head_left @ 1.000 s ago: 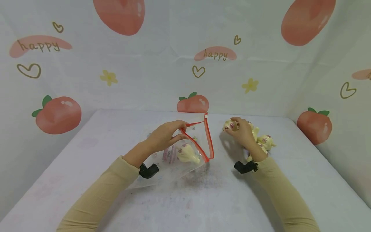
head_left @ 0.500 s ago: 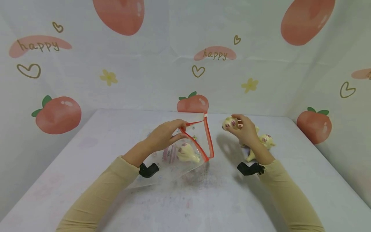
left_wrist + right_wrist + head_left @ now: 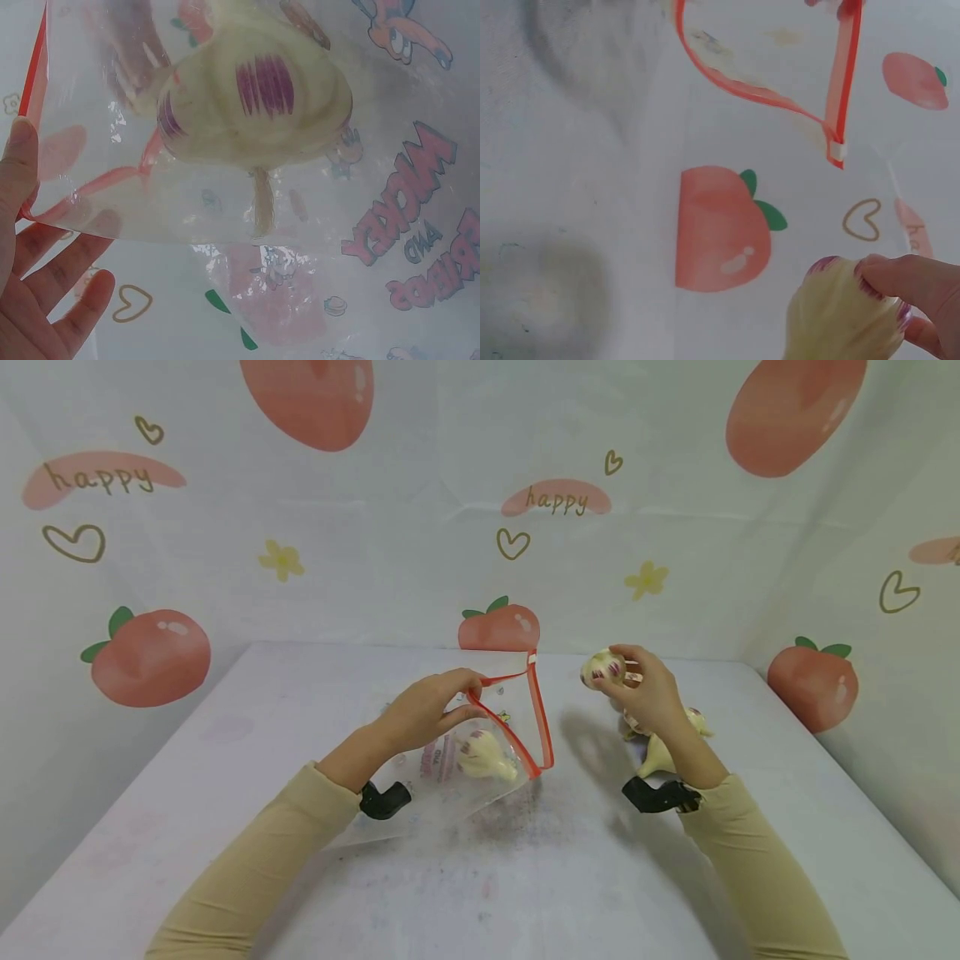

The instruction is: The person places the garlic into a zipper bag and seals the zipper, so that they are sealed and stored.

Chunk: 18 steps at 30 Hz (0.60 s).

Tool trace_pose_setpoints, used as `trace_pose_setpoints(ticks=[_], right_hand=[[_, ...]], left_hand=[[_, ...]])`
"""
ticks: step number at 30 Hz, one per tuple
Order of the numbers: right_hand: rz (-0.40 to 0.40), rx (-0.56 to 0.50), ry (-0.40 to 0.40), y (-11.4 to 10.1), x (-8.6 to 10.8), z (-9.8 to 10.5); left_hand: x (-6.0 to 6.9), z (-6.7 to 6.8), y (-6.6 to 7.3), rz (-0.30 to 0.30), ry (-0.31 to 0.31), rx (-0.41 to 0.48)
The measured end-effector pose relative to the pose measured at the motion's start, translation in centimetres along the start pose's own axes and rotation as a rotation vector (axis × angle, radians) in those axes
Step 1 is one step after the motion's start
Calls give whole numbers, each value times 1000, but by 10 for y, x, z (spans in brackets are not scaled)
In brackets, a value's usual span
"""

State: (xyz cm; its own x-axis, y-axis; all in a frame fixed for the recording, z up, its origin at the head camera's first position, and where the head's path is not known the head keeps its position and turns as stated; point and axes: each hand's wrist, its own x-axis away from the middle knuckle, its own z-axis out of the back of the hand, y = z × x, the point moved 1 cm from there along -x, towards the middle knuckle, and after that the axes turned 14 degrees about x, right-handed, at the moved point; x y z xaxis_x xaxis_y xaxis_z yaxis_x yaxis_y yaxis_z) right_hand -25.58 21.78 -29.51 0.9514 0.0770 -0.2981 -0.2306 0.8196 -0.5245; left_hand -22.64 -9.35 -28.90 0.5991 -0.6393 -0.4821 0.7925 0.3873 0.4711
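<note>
A clear zip bag point(image 3: 420, 806) with a red-edged mouth lies on the table, its opening facing right. My left hand point(image 3: 420, 714) pinches the red rim between thumb and fingers, and the mouth gapes. Inside the bag sits one garlic bulb point(image 3: 483, 755), pale with purple streaks; the left wrist view shows this bulb point(image 3: 255, 97) through the printed plastic. My right hand point(image 3: 651, 693) grips another garlic bulb point(image 3: 603, 669) in the air, right of the bag's mouth. Below that hand lie several more garlic bulbs point(image 3: 658, 757), partly hidden by the hand and wrist.
The white table point(image 3: 480, 893) stretches around the bag, with dark specks near its middle. Behind it hangs a white cloth backdrop point(image 3: 420, 568) printed with red fruit, hearts and flowers. A small white slider point(image 3: 838, 151) sits at a corner of the bag's red zip.
My right hand has lifted its garlic bulb up from the pile and shifted slightly right, uncovering some bulbs beneath. My left hand and the bag have stayed in place.
</note>
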Motion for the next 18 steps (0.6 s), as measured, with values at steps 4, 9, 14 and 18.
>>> trace_pose_setpoints(ticks=[4,9,14,18], right_hand=[[4,-7,11,-3,1,3],[-1,-8,11,-5,2,4],[-10,-35,-9,-4,2,3],[-10,-51,-18,-6,3,3]], left_hand=[[0,0,0,0,2,0],[1,-1,-1,6,-1,11],[1,-1,0,0,-3,13],[1,-1,0,-6,-2,15]])
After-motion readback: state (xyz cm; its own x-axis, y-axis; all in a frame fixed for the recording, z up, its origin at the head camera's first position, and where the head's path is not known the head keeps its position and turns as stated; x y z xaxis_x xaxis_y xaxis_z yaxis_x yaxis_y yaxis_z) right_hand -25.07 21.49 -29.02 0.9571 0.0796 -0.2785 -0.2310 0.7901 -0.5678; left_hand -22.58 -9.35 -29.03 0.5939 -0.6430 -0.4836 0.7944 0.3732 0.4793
